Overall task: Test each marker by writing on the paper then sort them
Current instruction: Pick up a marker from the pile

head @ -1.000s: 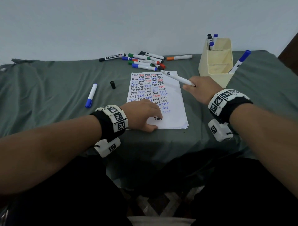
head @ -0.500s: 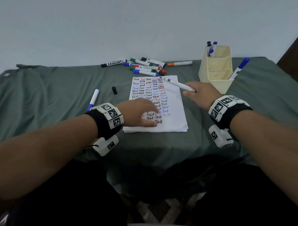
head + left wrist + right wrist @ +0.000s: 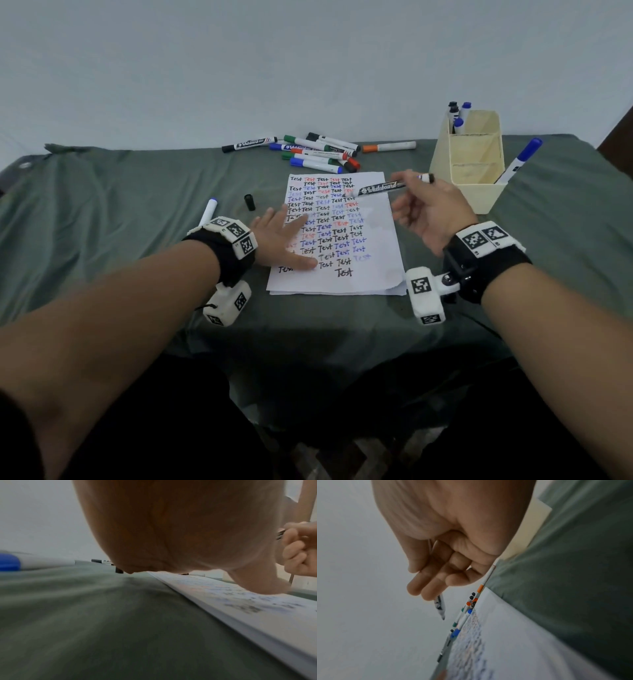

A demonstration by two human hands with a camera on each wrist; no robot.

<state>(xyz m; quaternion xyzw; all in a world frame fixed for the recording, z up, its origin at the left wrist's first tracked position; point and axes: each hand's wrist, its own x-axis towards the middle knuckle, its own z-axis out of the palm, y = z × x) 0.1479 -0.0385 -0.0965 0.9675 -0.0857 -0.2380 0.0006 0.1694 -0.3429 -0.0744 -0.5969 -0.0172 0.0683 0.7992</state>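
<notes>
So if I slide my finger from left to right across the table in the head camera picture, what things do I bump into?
White marker with a blue cap → small loose black cap → white sheet of paper covered in "Test" words → cream plastic organiser box → blue-capped marker leaning on the box.

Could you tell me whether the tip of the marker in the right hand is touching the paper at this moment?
Apart. In the right wrist view the marker held by the right hand ends against the wall, clear of the paper.
</notes>
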